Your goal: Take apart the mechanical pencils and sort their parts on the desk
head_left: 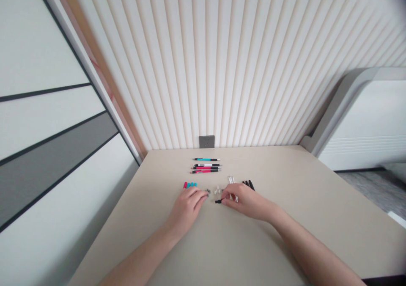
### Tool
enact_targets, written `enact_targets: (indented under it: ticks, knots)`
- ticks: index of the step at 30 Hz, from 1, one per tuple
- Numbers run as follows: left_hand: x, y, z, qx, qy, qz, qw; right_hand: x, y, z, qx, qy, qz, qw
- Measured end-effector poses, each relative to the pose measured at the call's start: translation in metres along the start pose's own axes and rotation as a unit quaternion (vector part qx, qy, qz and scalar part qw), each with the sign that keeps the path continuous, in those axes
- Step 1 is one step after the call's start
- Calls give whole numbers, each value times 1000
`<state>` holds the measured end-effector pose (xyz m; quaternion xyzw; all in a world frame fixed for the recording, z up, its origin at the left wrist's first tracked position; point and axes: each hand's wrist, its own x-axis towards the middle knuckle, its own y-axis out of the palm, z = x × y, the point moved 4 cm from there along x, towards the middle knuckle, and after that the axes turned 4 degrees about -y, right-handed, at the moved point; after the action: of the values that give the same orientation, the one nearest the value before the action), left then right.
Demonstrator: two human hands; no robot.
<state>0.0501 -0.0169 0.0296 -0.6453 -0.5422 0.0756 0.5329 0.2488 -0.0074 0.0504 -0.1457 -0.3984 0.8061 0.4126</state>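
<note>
Thumb and fingers of my left hand (pixel 187 203) are pinched together beside a small cluster of metal pen parts (pixel 207 191). What lies between those fingertips is too small to make out. My right hand (pixel 241 199) grips a black pen part (pixel 218 201), its end pointing left, low over the table. Small whitish pieces (pixel 217 190) lie just left of my right fingers. Behind that hand are thin white refill-like tubes (pixel 231 179), partly covered, and several black pen barrels (pixel 249 183). Red (pixel 185 185) and blue pen barrels (pixel 192 185) lie behind my left hand.
Farther back on the beige table (pixel 203 252), a blue pen (pixel 206 159), a white pen (pixel 206 165) and two red pens (pixel 205 171) lie in a row. A dark socket (pixel 207 141) sits on the ribbed wall. A cabinet (pixel 63 150) borders the left side.
</note>
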Motion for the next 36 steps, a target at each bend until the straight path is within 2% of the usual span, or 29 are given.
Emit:
enact_targets:
  ticks: [5,9,15,22,25,28,31,36]
  knots:
    - [0,2,3,-44,-38,7,998,2,18,2,-51,-64,34,996]
    - [-2,5,3,-51,-55,24,997,4,28,-1,-85,-76,32,993]
    - [-4,8,-2,-85,-34,46,995,5,29,3,-85,-106,-28,990]
    - [-4,4,-10,-74,6,37,997,5,31,11,-95,-146,-33,984]
    - [-4,5,-10,-51,16,44,998,5,24,6,-121,-107,-40,986]
    - [-3,8,-14,-3,42,76,996,4,12,-9,-156,2,-72,985]
    - [-4,10,-20,61,82,117,988,2,4,-26,-192,94,-76,974]
    - [-3,12,-25,96,95,143,981,3,7,-34,-247,128,-47,959]
